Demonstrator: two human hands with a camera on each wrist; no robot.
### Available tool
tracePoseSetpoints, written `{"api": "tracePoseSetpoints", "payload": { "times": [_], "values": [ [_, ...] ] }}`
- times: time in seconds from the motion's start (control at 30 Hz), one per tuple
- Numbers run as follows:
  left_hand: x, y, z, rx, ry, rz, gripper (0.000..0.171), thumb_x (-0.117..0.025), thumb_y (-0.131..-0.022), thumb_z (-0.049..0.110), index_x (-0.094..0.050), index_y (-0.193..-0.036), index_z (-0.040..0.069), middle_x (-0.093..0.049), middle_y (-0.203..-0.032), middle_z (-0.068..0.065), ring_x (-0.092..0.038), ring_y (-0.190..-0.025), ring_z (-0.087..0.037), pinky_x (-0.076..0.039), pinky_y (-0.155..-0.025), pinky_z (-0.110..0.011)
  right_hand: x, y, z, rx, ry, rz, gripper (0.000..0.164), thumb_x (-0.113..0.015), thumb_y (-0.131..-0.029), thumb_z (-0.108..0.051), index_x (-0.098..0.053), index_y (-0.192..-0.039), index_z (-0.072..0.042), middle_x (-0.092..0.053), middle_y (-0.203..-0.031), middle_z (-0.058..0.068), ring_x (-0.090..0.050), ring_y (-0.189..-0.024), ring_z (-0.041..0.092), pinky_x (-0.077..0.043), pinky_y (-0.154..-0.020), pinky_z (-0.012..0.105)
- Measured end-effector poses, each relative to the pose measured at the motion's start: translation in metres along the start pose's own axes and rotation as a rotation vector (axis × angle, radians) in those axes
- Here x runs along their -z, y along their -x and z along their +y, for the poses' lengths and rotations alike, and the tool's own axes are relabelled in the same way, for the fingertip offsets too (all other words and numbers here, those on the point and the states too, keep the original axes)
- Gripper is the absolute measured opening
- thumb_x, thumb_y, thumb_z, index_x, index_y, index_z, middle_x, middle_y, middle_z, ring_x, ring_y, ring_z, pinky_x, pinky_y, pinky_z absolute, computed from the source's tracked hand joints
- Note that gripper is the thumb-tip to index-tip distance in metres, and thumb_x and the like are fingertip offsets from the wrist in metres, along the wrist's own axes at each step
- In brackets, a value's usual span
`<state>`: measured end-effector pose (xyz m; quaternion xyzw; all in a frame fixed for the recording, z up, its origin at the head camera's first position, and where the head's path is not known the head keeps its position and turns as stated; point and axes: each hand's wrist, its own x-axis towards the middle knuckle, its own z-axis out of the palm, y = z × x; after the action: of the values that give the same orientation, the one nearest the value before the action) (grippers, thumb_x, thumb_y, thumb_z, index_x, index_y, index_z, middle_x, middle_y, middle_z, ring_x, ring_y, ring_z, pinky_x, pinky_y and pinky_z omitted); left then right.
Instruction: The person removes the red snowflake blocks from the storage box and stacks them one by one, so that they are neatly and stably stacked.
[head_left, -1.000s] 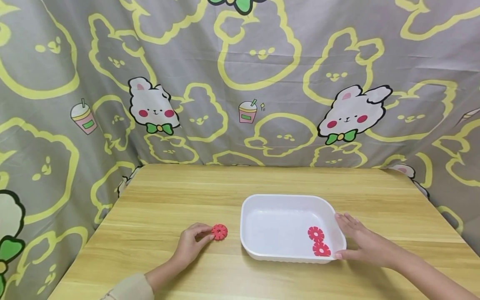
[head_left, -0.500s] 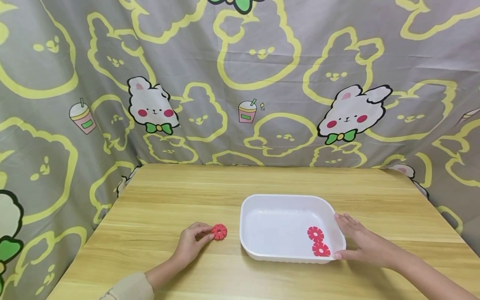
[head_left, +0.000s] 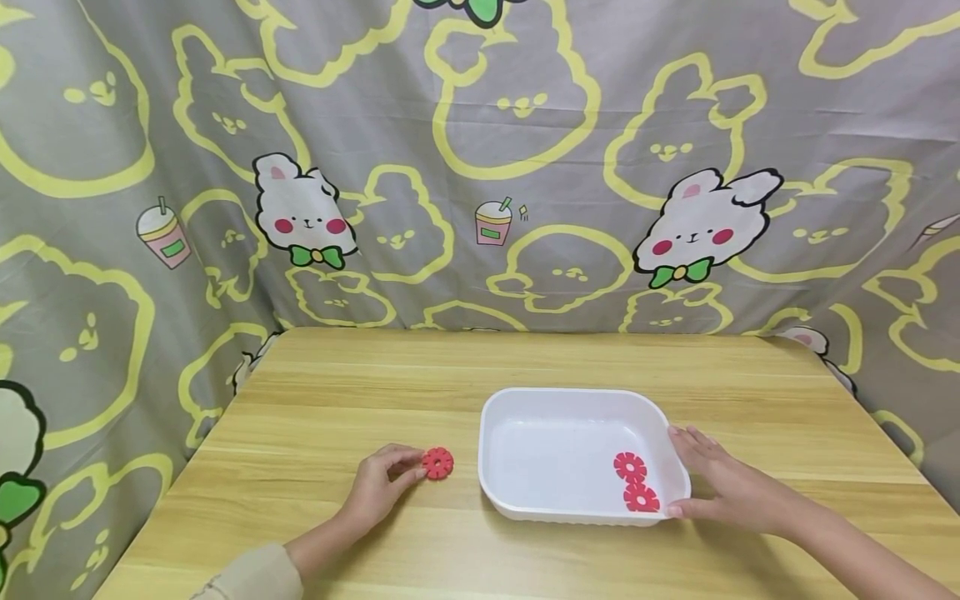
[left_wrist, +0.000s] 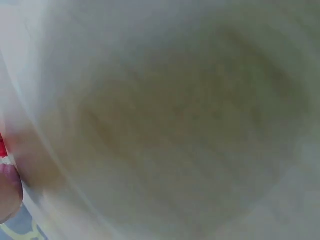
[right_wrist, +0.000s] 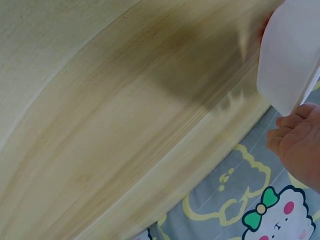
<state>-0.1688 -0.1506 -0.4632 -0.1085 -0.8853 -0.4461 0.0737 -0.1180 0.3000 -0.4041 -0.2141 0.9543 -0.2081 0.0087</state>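
Note:
In the head view, my left hand (head_left: 377, 486) pinches a red notched disc (head_left: 438, 463) between thumb and fingers, just left of a white plastic tub (head_left: 555, 515). Two more red notched discs, one (head_left: 630, 467) behind the other (head_left: 641, 498), lie in the tub's right front part, touching or overlapping. My right hand (head_left: 723, 487) holds the tub's right side, thumb at the front corner and fingers at the rim farther back. The right wrist view shows those fingers (right_wrist: 295, 127) bent at the tub's edge (right_wrist: 285, 65). Only a thumb tip and a sliver of red show in the left wrist view.
The tub stands on a light wooden table (head_left: 360, 367). A grey curtain (head_left: 405, 125) with yellow outlines and rabbit prints hangs behind the table and along both sides.

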Motion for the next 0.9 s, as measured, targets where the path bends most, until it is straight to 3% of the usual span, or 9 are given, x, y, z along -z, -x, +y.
{"api": "tracePoseSetpoints", "payload": {
  "times": [0.23, 0.47, 0.53, 0.6, 0.7, 0.77, 0.9],
  "values": [
    [0.007, -0.011, 0.019, -0.026, 0.092, 0.033, 0.021, -0.071, -0.077, 0.001, -0.069, -0.098, -0.001, -0.068, -0.098, -0.009, -0.065, -0.087, -0.023, -0.055, -0.076, -0.021, 0.003, 0.001, -0.002, -0.03, -0.015, -0.024, 0.099, -0.07, -0.072, -0.05, -0.03, -0.138, 0.012, -0.032, -0.142, 0.032, -0.028, -0.125, 0.057, 0.009, -0.087, -0.009],
    [0.004, -0.024, 0.056, -0.162, 0.208, 0.072, 0.018, -0.07, -0.078, 0.001, -0.07, -0.096, 0.0, -0.068, -0.097, -0.013, -0.064, -0.087, -0.026, -0.056, -0.075, -0.025, 0.003, 0.002, -0.003, -0.024, -0.011, -0.023, 0.099, -0.07, -0.072, -0.051, -0.031, -0.137, 0.013, -0.033, -0.142, 0.031, -0.028, -0.126, 0.056, 0.009, -0.09, -0.005],
    [0.001, -0.027, 0.067, -0.164, 0.235, 0.073, 0.017, -0.071, -0.077, 0.0, -0.07, -0.094, 0.0, -0.068, -0.096, -0.014, -0.064, -0.086, -0.026, -0.056, -0.075, -0.025, 0.004, 0.002, -0.004, -0.026, -0.015, -0.025, 0.099, -0.07, -0.072, -0.051, -0.031, -0.137, 0.013, -0.034, -0.142, 0.031, -0.028, -0.126, 0.056, 0.007, -0.099, 0.001],
    [-0.002, -0.028, 0.077, -0.144, 0.261, 0.068, 0.017, -0.071, -0.076, -0.001, -0.07, -0.094, 0.0, -0.068, -0.097, -0.014, -0.065, -0.086, -0.024, -0.056, -0.076, -0.026, 0.004, 0.001, -0.004, -0.02, -0.005, -0.029, 0.099, -0.071, -0.072, -0.051, -0.032, -0.137, 0.013, -0.034, -0.141, 0.031, -0.029, -0.126, 0.056, -0.006, -0.114, 0.023],
    [-0.009, -0.031, 0.089, -0.116, 0.294, 0.061, 0.018, -0.072, -0.076, -0.001, -0.07, -0.094, 0.0, -0.067, -0.098, -0.013, -0.064, -0.089, -0.025, -0.056, -0.077, -0.026, 0.006, -0.001, -0.005, -0.015, 0.007, -0.036, 0.099, -0.072, -0.071, -0.05, -0.032, -0.136, 0.013, -0.035, -0.141, 0.031, -0.029, -0.125, 0.056, -0.025, -0.107, 0.058],
    [-0.015, -0.033, 0.094, -0.109, 0.314, 0.048, 0.019, -0.072, -0.076, 0.0, -0.07, -0.095, -0.002, -0.067, -0.099, -0.012, -0.064, -0.09, -0.026, -0.056, -0.077, -0.027, 0.007, -0.003, -0.006, -0.016, 0.012, -0.041, 0.099, -0.072, -0.07, -0.049, -0.033, -0.136, 0.013, -0.035, -0.141, 0.031, -0.029, -0.126, 0.057, -0.029, -0.096, 0.068],
    [-0.029, -0.038, 0.102, -0.129, 0.338, 0.013, 0.021, -0.072, -0.078, 0.004, -0.069, -0.096, -0.004, -0.067, -0.099, -0.013, -0.063, -0.093, -0.028, -0.055, -0.078, -0.027, 0.007, -0.002, -0.006, -0.036, -0.007, -0.044, 0.099, -0.072, -0.07, -0.049, -0.032, -0.137, 0.012, -0.034, -0.142, 0.031, -0.027, -0.127, 0.056, -0.027, -0.097, 0.067]
  ]
}}
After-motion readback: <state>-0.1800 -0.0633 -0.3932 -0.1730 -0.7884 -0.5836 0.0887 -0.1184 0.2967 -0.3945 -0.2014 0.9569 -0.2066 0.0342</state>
